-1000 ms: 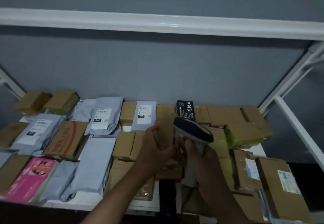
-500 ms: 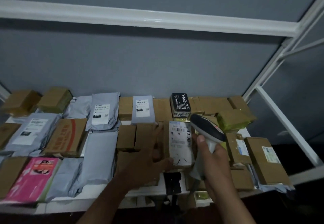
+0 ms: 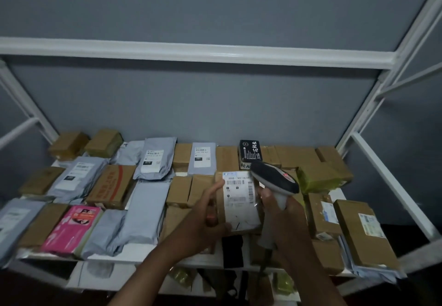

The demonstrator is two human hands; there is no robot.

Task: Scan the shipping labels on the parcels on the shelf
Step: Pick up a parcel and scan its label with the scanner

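Note:
A brown cardboard parcel point(image 3: 236, 219) with a white barcode shipping label point(image 3: 239, 190) is tilted up facing me at the middle of the shelf. My left hand point(image 3: 205, 214) grips its left edge, thumb on the front. My right hand point(image 3: 287, 219) grips the handle of a grey and black barcode scanner point(image 3: 275, 178), whose head sits just right of the label's top, with a small red light on it. Several more brown boxes and grey mailer bags lie across the white shelf point(image 3: 134, 253).
A pink packet point(image 3: 71, 226) lies front left, a black printed box point(image 3: 250, 153) stands behind the scanner. Labelled brown boxes point(image 3: 361, 231) stack at the right edge. White frame posts point(image 3: 392, 186) bound the right side; a white rail point(image 3: 191, 52) runs overhead.
The parcel went from its plain side to its label facing me, and my left hand now holds it higher. The scanner moved to the label's right side.

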